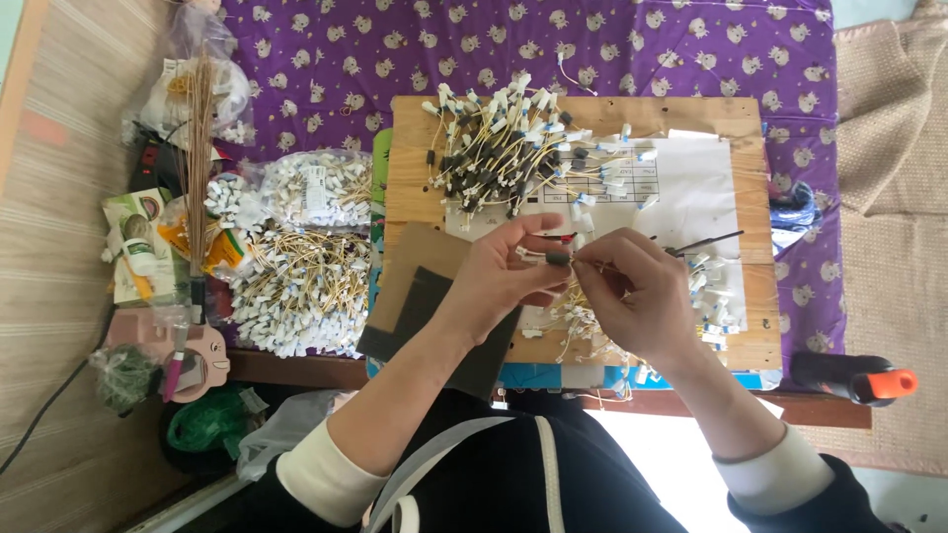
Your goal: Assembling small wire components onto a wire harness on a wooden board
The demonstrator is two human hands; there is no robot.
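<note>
A: Biggest first?
B: Purple patterned cloth; on it a wooden board with a heap of short yellow cables, white-plugged, at its far side.

A: Hands?
B: Left hand pinches a small dark cylinder between thumb and fingertips. Right hand meets it, fingers closed on a thin wire at the cylinder's end. Both raised above the board's near half.

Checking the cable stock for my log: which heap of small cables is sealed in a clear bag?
The bagged heap left of the wooden board, behind the loose floor pile. The board's heap also lies loose.
</note>
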